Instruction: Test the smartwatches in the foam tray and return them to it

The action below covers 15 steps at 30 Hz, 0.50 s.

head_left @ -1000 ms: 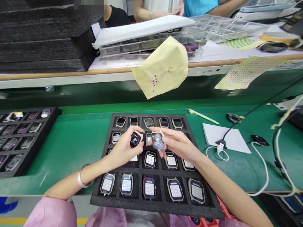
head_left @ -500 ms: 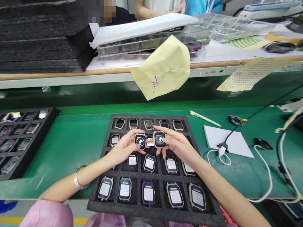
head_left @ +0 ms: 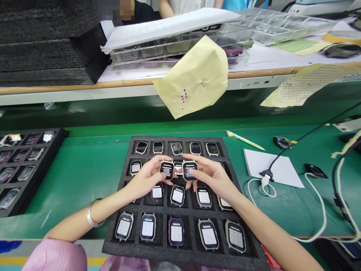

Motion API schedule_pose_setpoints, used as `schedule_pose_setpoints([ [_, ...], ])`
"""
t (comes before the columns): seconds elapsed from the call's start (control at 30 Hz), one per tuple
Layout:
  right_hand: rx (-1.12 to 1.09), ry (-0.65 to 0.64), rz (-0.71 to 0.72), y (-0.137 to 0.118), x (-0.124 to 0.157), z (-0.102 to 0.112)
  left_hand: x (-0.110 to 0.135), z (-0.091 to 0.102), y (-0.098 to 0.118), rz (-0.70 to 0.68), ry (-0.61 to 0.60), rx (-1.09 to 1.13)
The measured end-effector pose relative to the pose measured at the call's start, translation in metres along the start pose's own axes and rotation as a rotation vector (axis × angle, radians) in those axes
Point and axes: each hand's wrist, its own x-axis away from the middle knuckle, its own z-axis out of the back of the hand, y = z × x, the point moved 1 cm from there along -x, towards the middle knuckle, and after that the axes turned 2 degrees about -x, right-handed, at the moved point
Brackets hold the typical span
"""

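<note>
Nearest the person, a front row of strapless smartwatches, one of them a purple-cased smartwatch (head_left: 176, 232), lies in the compartments of a black foam tray (head_left: 180, 254). The tray seems to reach past the near edge of the green table (head_left: 84, 162), so a forearm leaning on that side could tip it.

Farther in, above the tray's second row from the back, the left hand (head_left: 150, 174) is clamped on a pale-cased smartwatch (head_left: 167, 168), and the right hand (head_left: 212, 171) pinches a matching smartwatch (head_left: 188, 168). Both screens face up with lines of light text; the words are too small to read surely. Each thumb lies at or on the glass, so a stray touch could select the wrong line. The grips look like fingertip holds at the case edges; a slip would probably drop one onto the smartwatches below and scratch a screen. Being so alike, the pair could also be swapped by mistake.

Beyond, the back row (head_left: 176, 149) shows dark screens.
</note>
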Motion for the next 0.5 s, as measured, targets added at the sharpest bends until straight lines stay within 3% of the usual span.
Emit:
schedule_pose_setpoints([
  [0.1, 0.067, -0.001, 0.007, 0.000, 0.001, 0.000, 0.000, 0.000, -0.001, -0.011, 0.003, -0.008],
  [0.33, 0.165, -0.149, 0.040, -0.005, 0.006, 0.003, 0.000, 0.002, 0.000, -0.062, 0.019, -0.036],
  [0.5, 0.782, -0.122, 0.177, -0.004, 0.003, 0.024, 0.002, 0.001, 0.001, -0.076, 0.008, -0.014],
])
